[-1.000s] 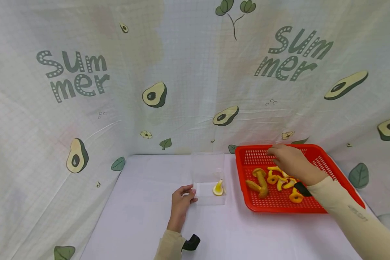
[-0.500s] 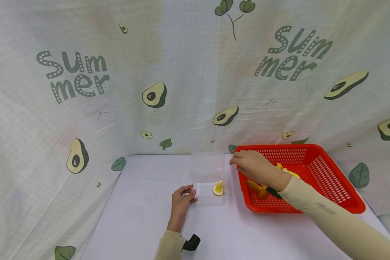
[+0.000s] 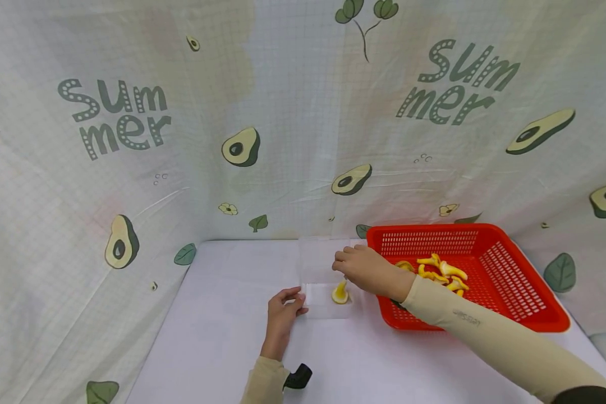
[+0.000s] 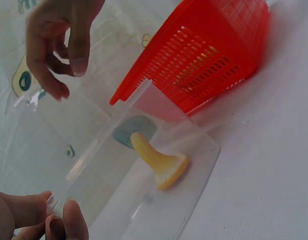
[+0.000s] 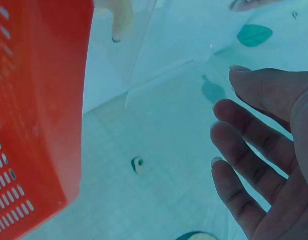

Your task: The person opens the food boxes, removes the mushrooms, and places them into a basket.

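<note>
A clear plastic box (image 3: 317,306) lies on the white table, its clear lid (image 3: 314,264) standing open at the back. One yellow mushroom (image 4: 161,162) is inside, cap down and stem up. At the box's left edge, my left hand (image 3: 281,320) pinches the plastic between thumb and fingers, as the left wrist view shows. My right hand (image 3: 367,270) hovers over the box's right side, near the lid. In the right wrist view its fingers (image 5: 251,160) are relaxed and slightly bent, holding nothing.
To the right stands a red perforated basket (image 3: 515,280) holding several yellow mushrooms (image 3: 451,271); my right forearm crosses above it and hides part of its contents. A printed cloth (image 3: 283,112) hangs behind the table.
My right hand has moved left, from above the basket to beside the clear box. The left hand and the mushroom in the box have stayed in place.
</note>
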A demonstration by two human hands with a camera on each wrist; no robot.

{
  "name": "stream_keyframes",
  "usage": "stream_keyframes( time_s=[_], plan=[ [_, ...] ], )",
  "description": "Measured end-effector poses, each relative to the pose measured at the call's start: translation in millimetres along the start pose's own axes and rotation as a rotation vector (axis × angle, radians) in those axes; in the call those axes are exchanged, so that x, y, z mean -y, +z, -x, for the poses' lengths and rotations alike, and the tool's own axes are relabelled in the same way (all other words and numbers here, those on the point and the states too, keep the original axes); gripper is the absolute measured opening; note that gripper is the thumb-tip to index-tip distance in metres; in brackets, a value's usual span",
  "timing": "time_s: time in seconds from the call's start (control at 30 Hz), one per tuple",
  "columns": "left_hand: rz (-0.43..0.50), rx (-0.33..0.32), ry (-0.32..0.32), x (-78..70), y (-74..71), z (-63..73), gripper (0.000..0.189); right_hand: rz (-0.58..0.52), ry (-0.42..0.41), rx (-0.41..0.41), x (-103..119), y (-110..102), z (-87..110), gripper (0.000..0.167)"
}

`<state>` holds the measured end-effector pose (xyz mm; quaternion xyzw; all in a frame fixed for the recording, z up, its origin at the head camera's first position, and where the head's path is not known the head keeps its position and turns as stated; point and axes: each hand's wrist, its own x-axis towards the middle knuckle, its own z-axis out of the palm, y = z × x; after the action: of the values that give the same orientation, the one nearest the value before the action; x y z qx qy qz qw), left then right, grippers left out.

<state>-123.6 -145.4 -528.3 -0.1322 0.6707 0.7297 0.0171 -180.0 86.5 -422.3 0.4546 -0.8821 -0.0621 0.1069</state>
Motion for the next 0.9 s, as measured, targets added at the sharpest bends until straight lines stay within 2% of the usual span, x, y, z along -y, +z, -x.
stream_keyframes(
  time_s=[0.1, 0.27, 0.63, 0.9],
  plan=[
    [-0.006, -0.008, -0.002, -1.9, 1.2, 1.4, 0.034, 0.03, -0.006, 0.058, 5.1, 3.6, -4.2, 0.039],
    [-0.015, -0.014, -0.005, -2.0, 2.3, 0.8, 0.034, 0.072, -0.012, 0.091, 7.8, 9.3, -9.0, 0.037],
    [-0.002, -0.006, -0.011, 1.6, 1.3, -0.4, 0.034, 0.044, 0.017, 0.245, 9.9, 23.0, -18.0, 0.035],
    [0.001, -0.006, -0.011, -0.1, 1.1, 0.9, 0.034, 0.066, 0.024, 0.32, 14.8, 30.3, -22.0, 0.023]
  ],
)
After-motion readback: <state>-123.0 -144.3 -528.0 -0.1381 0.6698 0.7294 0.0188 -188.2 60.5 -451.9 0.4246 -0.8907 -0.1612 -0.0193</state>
